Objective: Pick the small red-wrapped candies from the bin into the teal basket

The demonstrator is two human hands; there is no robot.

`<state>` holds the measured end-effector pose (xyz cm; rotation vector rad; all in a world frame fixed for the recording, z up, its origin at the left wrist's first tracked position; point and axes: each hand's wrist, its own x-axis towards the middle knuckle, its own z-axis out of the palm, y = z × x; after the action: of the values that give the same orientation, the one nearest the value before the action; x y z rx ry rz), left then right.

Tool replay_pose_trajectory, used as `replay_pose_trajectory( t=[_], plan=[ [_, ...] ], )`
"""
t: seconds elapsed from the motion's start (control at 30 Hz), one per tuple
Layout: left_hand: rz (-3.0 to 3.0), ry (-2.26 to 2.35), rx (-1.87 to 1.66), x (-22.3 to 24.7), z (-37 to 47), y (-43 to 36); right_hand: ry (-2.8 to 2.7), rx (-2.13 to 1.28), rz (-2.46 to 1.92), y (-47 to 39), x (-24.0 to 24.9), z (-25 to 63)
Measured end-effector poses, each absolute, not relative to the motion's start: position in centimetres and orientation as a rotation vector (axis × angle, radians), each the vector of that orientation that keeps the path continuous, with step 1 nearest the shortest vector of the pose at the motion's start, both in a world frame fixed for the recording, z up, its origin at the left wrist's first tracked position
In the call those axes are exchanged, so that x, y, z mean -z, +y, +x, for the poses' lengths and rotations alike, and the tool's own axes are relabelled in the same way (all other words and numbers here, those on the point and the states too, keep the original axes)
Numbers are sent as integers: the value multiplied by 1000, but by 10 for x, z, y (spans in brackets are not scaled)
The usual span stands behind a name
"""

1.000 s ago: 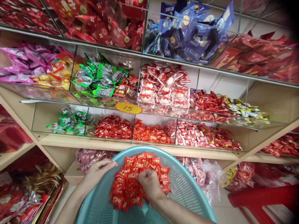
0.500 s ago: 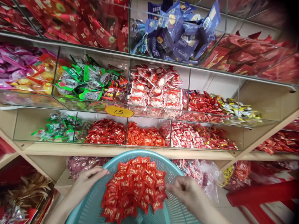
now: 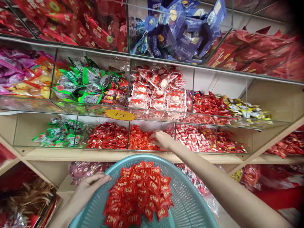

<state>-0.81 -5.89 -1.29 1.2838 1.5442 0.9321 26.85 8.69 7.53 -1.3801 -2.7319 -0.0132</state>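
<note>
A teal plastic basket (image 3: 197, 196) holds a heap of red wrapped candies (image 3: 140, 193). My left hand (image 3: 96, 181) grips its left rim, the fingers over the edge. My right hand (image 3: 162, 140) is stretched past the basket into a glass-fronted compartment of the lower shelf. It is at the right side of the orange-red wrapped candies (image 3: 140, 139) there. Its fingertips are blurred and partly lost among the wrappers, so whether they hold a candy does not show.
Dividers separate other sweets: dark red candies (image 3: 108, 135), pink-and-white candies (image 3: 191, 137) and green-wrapped sweets (image 3: 63, 131). A yellow price tag (image 3: 120, 114) reading 15 hangs on the shelf edge above. Blue packets (image 3: 182, 34) fill an upper compartment. Plastic bags (image 3: 89, 171) lie under the shelf.
My right hand has moved from above the basket's right side up and forward into the orange-red candy compartment. My left hand stays on the basket rim.
</note>
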Motion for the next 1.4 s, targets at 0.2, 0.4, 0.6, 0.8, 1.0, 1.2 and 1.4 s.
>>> replay_pose_trajectory(
  t=[0.2,0.4,0.6,0.8,1.0,1.2,1.4],
  plan=[
    [1295,1557,-935,14,-9,-58,-2781,-44,-1513,116,-56,249],
    [1251,1523,-939,10,-6,-61,-2775,-197,-1509,126,-46,247],
    [1258,1526,-934,2,-2,-63,-2740,-272,-1489,122,-50,248],
    [1258,1514,-961,-2,1,-65,-2732,-233,-1492,115,-67,259],
    [1270,1486,-940,3,-2,-65,-2740,-20,-1508,98,-88,275],
    [1240,1491,-960,1,0,-68,-2449,-415,-1302,63,-109,293],
    [1212,1465,-973,1,1,-69,-1811,-1326,-1224,11,-85,288]
  ],
)
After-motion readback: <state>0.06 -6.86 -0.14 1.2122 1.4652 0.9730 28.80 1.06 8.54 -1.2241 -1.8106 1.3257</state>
